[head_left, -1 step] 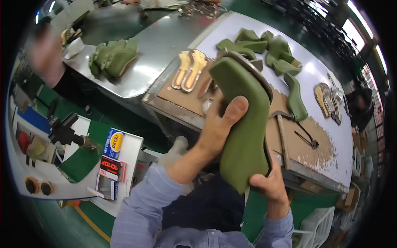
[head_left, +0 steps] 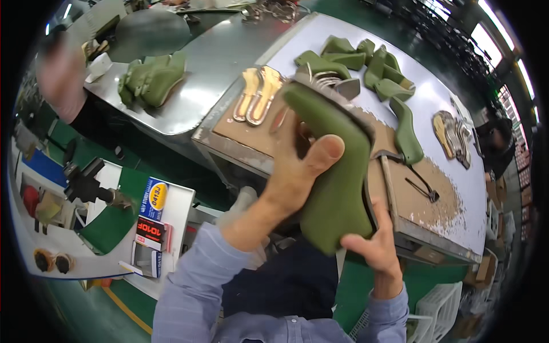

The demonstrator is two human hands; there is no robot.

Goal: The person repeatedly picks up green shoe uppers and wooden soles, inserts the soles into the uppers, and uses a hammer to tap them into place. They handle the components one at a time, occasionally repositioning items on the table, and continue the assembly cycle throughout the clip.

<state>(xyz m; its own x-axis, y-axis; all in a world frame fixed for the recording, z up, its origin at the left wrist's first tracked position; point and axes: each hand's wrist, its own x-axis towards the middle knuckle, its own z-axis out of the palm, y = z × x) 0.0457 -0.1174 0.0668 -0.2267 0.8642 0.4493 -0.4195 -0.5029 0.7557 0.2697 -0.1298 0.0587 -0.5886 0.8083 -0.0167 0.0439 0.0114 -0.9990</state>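
Observation:
A green shoe last (head_left: 337, 171) is held tilted in front of me, one end up toward the table and the other down near my lap. A thin dark edge runs along its right side. My left hand (head_left: 294, 177) wraps its upper left side, thumb across the green surface and the other fingers mostly hidden. Around the lower end closes my right hand (head_left: 374, 248), thumb on the near face and fingers behind the right edge. On the table beyond lie a hammer (head_left: 389, 191) and another green last (head_left: 407, 134). A pair of tan, shiny-rimmed sole pieces (head_left: 258, 97) rests left of the held last.
Several green lasts (head_left: 343, 62) lie at the table's far side, more (head_left: 151, 80) on a metal table at left. Shiny sole pieces (head_left: 452, 137) sit at right. Small boxes (head_left: 151, 228) stand on the left bench, a white crate (head_left: 440, 308) lower right. People are at left and right.
The last has turned slightly in my hands, and its lower end has risen a little. My right thumb has shifted slightly up and left. Both hands keep their hold.

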